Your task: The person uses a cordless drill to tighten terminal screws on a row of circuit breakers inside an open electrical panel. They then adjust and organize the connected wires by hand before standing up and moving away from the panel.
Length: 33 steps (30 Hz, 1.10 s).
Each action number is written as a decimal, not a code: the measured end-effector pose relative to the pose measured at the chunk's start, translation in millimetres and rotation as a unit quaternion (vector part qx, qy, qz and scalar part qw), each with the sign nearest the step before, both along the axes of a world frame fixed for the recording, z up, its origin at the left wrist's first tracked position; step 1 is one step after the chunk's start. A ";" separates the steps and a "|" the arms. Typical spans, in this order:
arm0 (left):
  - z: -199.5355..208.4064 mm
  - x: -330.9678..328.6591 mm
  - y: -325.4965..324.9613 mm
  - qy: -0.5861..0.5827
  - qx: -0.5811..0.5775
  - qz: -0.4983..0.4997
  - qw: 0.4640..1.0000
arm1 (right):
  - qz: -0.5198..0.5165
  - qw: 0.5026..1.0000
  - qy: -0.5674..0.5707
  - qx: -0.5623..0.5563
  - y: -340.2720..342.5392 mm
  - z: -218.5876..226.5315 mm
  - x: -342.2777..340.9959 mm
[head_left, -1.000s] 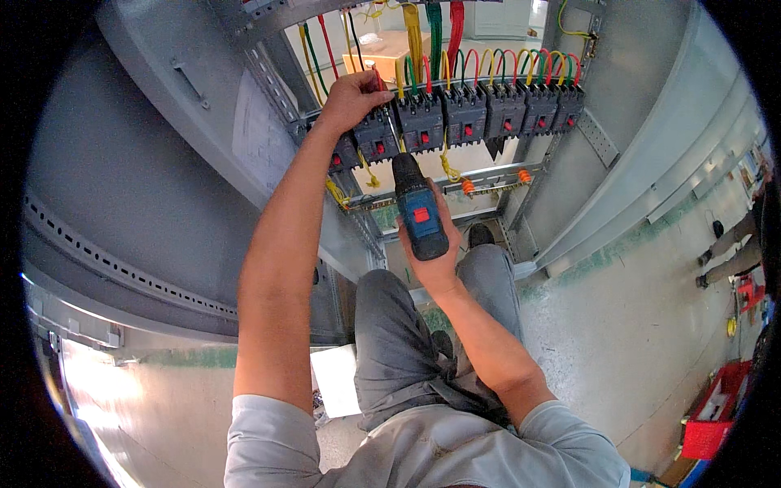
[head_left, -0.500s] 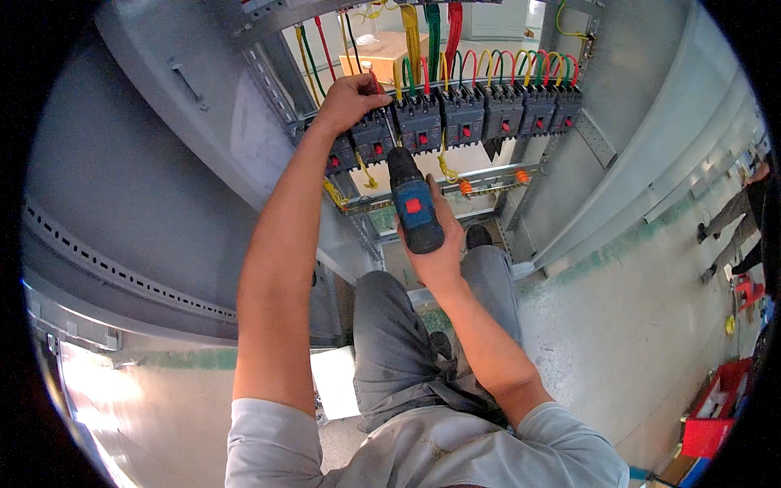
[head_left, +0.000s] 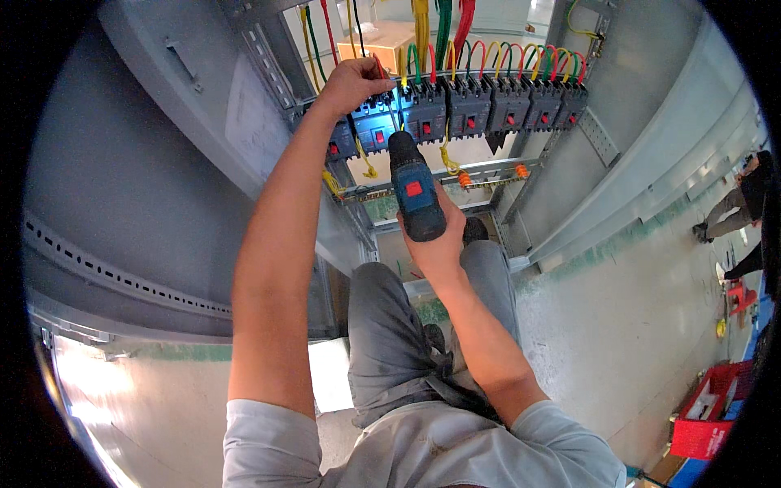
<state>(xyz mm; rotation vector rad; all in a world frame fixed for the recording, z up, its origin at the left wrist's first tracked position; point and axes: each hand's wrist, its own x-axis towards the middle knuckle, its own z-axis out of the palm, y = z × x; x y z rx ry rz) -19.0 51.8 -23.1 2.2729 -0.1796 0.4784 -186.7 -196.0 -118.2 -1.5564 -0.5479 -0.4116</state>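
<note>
My right hand is wrapped round a blue-and-black cordless drill with a red patch on top. Its long thin bit points away from me, at the upper part of a dark circuit breaker with a red toggle. Bright bluish light falls on that breaker. My left hand reaches to the breaker's top edge, thumb and fingers pinched at a short red wire; the fingers partly hide the wire's end and the terminal.
More circuit breakers stand in a row, with yellow, green and red wires looping from their tops. Grey cabinet walls rise on both sides. A cardboard box sits behind. At right are a person's legs and a red bin.
The bluish light on the breaker has come on. The drill has shifted slightly up in the picture, as has my left hand, which keeps its pinch at the red wire.
</note>
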 end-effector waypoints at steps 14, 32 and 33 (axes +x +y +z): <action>9.0 -10.7 -16.4 0.009 0.002 0.036 0.999 | -0.024 1.000 -0.018 -0.005 10.1 -17.5 16.8; 18.9 -8.9 -5.7 0.050 -0.104 -0.002 0.993 | 0.006 1.000 -0.013 0.016 7.6 -14.5 12.7; 17.3 -8.8 -6.3 0.041 -0.125 0.001 0.991 | 0.011 1.000 -0.008 0.020 9.2 -17.0 14.3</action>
